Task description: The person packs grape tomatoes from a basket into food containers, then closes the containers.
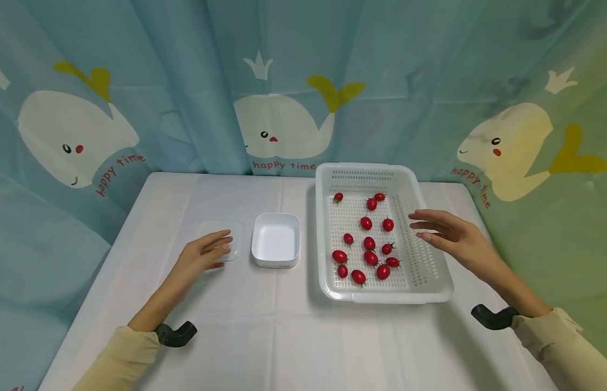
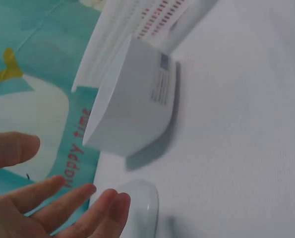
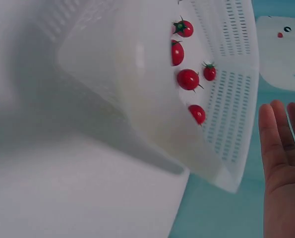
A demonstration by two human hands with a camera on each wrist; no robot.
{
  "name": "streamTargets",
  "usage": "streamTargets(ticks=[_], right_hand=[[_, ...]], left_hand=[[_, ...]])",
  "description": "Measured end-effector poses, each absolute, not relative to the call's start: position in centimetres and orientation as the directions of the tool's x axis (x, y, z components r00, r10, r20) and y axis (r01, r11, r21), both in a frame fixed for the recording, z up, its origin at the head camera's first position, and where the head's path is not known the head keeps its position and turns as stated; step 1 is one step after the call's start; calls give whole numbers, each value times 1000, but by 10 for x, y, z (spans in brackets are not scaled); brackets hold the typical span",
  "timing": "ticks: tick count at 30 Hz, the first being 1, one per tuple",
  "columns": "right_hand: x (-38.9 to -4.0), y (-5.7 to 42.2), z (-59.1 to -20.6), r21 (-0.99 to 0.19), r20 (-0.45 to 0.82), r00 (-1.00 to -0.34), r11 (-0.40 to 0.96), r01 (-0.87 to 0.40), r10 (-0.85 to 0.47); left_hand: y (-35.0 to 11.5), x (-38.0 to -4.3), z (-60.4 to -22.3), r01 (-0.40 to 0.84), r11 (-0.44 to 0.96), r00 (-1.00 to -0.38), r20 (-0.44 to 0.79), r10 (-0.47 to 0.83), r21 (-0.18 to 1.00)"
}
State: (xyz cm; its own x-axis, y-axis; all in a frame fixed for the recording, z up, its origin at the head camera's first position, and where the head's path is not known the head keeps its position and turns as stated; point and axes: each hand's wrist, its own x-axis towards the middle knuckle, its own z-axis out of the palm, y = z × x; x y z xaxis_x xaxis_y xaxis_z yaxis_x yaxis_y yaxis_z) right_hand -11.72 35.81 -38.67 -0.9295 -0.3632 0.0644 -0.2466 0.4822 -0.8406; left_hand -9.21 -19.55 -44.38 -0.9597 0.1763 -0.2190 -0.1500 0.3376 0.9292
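Observation:
My left hand (image 1: 201,254) hovers over a clear plastic lid (image 1: 236,239) on the table, fingers loosely extended and holding nothing. Right of it stands a small white square container (image 1: 276,259), with nothing inside; a printed label shows on its side in the left wrist view. My right hand (image 1: 452,236) is held above the right rim of a white perforated basket (image 1: 381,297), its fingers nearly straight and nothing in them. Several red cherry tomatoes (image 1: 365,223), some with green stems, lie scattered on the basket floor.
A white cloth covers the table (image 1: 225,336). Behind and at both sides hangs a blue-green curtain (image 1: 186,54) printed with whales. The basket's raised walls stand between the container and my right hand.

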Motion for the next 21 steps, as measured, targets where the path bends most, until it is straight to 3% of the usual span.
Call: streamTargets(ticks=[8,13,21], right_hand=[[-145,338,-383,-825,-104,-934,555,-111,-342],[-163,324,-387,-790,-247,-902,613,-25,-355],[-177,301,-411,-751,-313,-900,660,40,-302]], left_hand=[[-180,-102,-450,-219,248,-949,-265,169,944],[-173,-108,-454,-237,227,-944,-279,177,945],[-163,-116,-463,-242,243,-941,-288,177,939]])
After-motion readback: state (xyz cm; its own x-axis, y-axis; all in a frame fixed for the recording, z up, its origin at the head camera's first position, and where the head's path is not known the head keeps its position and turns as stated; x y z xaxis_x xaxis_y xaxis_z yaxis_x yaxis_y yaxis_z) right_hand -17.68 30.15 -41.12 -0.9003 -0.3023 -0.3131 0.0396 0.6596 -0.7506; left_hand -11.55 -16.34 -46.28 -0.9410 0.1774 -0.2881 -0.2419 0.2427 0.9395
